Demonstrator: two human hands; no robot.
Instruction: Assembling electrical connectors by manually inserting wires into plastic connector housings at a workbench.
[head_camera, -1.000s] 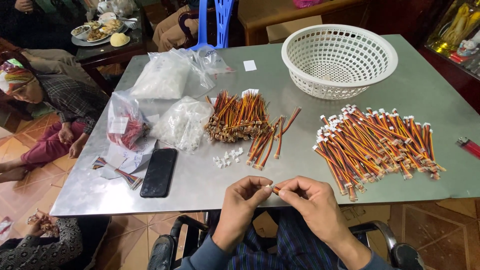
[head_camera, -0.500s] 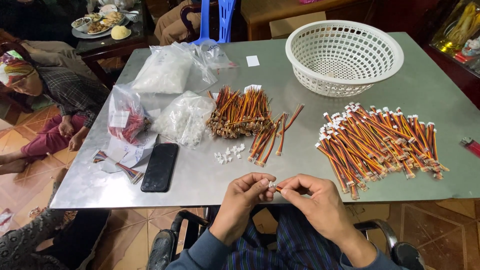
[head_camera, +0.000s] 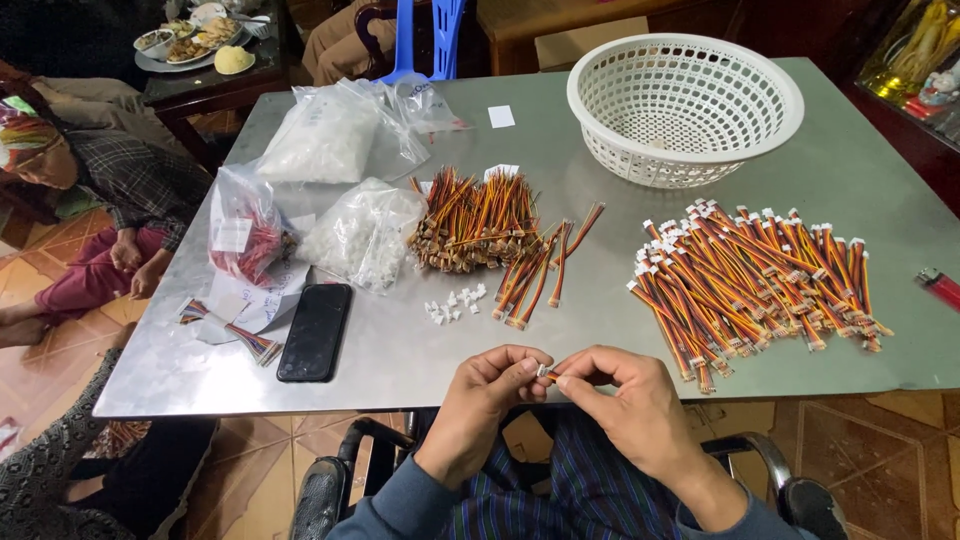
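My left hand (head_camera: 492, 392) and my right hand (head_camera: 618, 397) meet at the table's near edge, fingertips pinched together on a small white connector and wire end (head_camera: 546, 372); most of the piece is hidden by my fingers. Just beyond them lie several loose white connectors (head_camera: 453, 304) and a few orange-striped wire strips (head_camera: 535, 270). A heap of wire strips without white ends (head_camera: 476, 221) sits mid-table. To the right spreads a large pile of wire strips with white connectors (head_camera: 755, 279).
A white plastic basket (head_camera: 685, 105) stands at the back right. Plastic bags of white parts (head_camera: 362, 237) and a bag of red parts (head_camera: 243, 236) lie left, near a black phone (head_camera: 315, 331). A red lighter (head_camera: 940, 287) rests at the right edge. A person (head_camera: 95, 205) sits left.
My hands stayed together at the table edge, with fingers shifting slightly on the small piece. The view has tilted a little; nothing on the table moved.
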